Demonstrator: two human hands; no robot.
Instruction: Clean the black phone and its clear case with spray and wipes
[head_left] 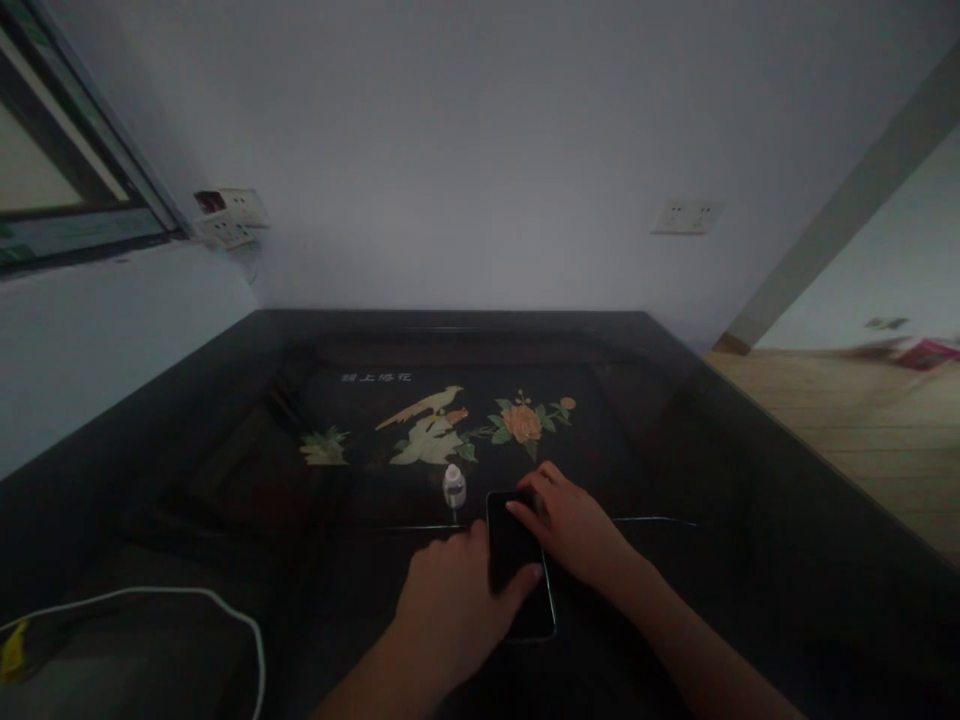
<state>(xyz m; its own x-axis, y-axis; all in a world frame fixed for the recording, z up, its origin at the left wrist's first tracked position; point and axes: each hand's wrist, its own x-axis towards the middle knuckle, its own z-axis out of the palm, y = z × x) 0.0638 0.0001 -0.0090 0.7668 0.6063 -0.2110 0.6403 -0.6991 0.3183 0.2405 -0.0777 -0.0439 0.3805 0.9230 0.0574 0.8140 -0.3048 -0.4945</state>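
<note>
black glass fronts the phone (510, 552), which sits between the two hands, its screen dark and facing up. the left hand (454, 590) grasps its left side, with the thumb laid across the lower screen; the right hand (574, 522) holds the upper right corner, thumb on the glass and the other fingers curled past the edge. whether the phone rests on the table or is raised slightly, i cannot tell.

it is probably light and quite rigid, smooth enough to slide under dry fingers, and the glass would likely crack in a hard drop. the long side edges look like the safest hold, with only light pressure on the screen.

just beyond the left fingertips stands a small clear bottle (454, 490) with a whitish cap. under everything spreads a dark, glossy table (675, 450); farther from the hands it carries an inlaid bird (427, 404) and an orange flower (523, 422). a white cable (172, 590) curves well to the left of the left hand, near something yellow (13, 650).

past the table's far edge rises a pale wall (465, 180) with a socket plate (688, 216); off to the right lies wood-look floor (840, 430).
</note>
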